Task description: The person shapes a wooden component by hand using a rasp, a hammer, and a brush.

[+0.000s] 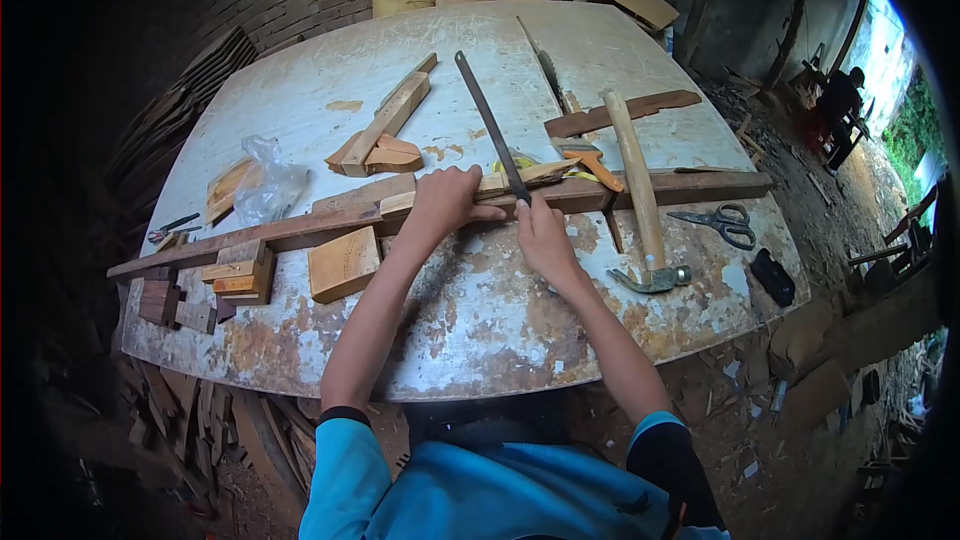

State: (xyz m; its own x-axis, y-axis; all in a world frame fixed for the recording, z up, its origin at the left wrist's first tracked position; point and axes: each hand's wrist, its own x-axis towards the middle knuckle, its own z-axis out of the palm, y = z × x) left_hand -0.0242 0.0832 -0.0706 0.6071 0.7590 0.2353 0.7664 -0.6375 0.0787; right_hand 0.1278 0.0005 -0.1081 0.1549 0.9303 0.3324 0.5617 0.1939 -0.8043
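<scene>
My right hand (546, 242) is closed round the near end of a long, flat, dark file (487, 120), which points away across the table. Under it lies a narrow, rough-ended strip of wood (546, 173), resting along a long brown wooden bar (270, 237). My left hand (447, 202) grips this strip from above, thumb towards the file and fingers curled over the far side. A wooden block (344, 264) sits just left of my left forearm. Right of my right hand are a claw hammer (637, 180) leaning over the bar and an orange-handled brush (592, 162).
Scissors (722, 225) and a black object (772, 277) lie at the right of the worn table (480, 360). Beyond the bar are a handsaw (546, 70), joined wood pieces (385, 125) and a plastic bag (272, 180). Small blocks (240, 271) sit left. A person (840, 105) is far right.
</scene>
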